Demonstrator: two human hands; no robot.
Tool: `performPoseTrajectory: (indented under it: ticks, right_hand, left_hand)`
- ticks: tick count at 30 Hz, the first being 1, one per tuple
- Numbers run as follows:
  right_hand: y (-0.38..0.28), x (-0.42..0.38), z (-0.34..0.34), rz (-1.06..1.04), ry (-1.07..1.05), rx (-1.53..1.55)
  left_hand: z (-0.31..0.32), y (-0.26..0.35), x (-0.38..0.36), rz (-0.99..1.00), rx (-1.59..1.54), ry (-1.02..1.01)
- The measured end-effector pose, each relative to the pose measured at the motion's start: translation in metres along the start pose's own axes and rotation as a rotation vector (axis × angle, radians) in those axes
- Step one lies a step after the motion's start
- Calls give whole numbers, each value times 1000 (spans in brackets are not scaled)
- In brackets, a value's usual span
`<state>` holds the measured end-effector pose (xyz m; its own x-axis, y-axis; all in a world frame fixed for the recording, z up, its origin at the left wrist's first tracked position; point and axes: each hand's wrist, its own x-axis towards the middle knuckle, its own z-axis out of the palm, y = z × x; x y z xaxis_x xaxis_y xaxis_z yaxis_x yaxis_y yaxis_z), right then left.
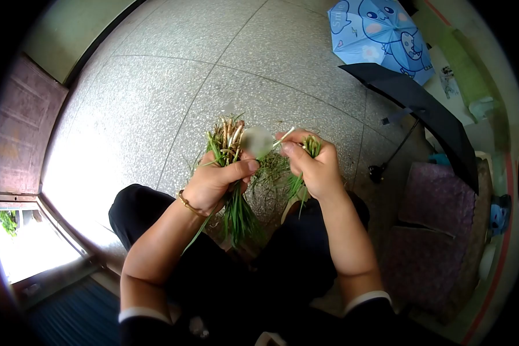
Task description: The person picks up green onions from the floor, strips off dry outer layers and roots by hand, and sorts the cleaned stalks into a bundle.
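My left hand is closed around a thick bunch of chives. Their white and brownish root ends point up and away from me, while the green leaves hang below the fist. In my right hand is a smaller bunch of green chives. Between that hand's thumb and fingers a single pale stalk sticks out toward the left hand. A round blurred patch between the hands hides some detail. Loose green trimmings lie on the floor beneath the hands.
Speckled floor tiles stretch ahead of my dark-trousered knees. To the right are an open blue cartoon umbrella, an open black umbrella and a purple padded seat. A wooden door stands at the left.
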<state>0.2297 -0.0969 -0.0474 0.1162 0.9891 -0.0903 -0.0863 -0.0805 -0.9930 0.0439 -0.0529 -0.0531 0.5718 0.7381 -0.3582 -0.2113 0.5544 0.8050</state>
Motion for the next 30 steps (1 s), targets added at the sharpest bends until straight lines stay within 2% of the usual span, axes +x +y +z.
performPoseTrajectory:
  ticks: [1, 4, 5, 8, 12, 14, 15, 17, 18, 21, 23, 27, 30]
  right_hand:
    - [1, 0, 0, 42, -87, 211]
    - [2, -1, 9, -30, -116, 326]
    - [3, 0, 9, -27, -121, 326]
    - [7, 10, 1, -203, -148, 340]
    - [7, 16, -6, -282, -33, 393]
    - [3, 14, -1, -43, -46, 107]
    - [-1, 9, 3, 141, -56, 62]
    - [3, 7, 24, 100, -31, -2]
    - [7, 9, 34, 27, 4, 65]
    - [12, 12, 37, 71, 49, 160]
    - [11, 14, 25, 104, 23, 322]
    - [8, 22, 3, 60, 63, 518]
    - [4, 24, -16, 16, 74, 623]
  left_hand:
    - [1, 0, 0, 0, -1, 2]
    - [4, 1, 1, 37, 1, 14]
    - [3, 2, 0, 46, -21, -15]
    - [0, 0, 3, 55, -29, -60]
    - [-3, -1, 7, 42, -46, -122]
    - [-3, -2, 7, 46, -57, -144]
    - [-4, -4, 8, 22, -33, -142]
    - [-3, -6, 10, -6, -11, -144]
    - [0, -6, 10, -15, -18, -156]
    - [3, -7, 7, 30, 3, -172]
    - [-6, -12, 14, -98, -218, -190]
    - [-15, -11, 22, -227, -266, -27]
    - [-25, -17, 29, -162, -294, 70]
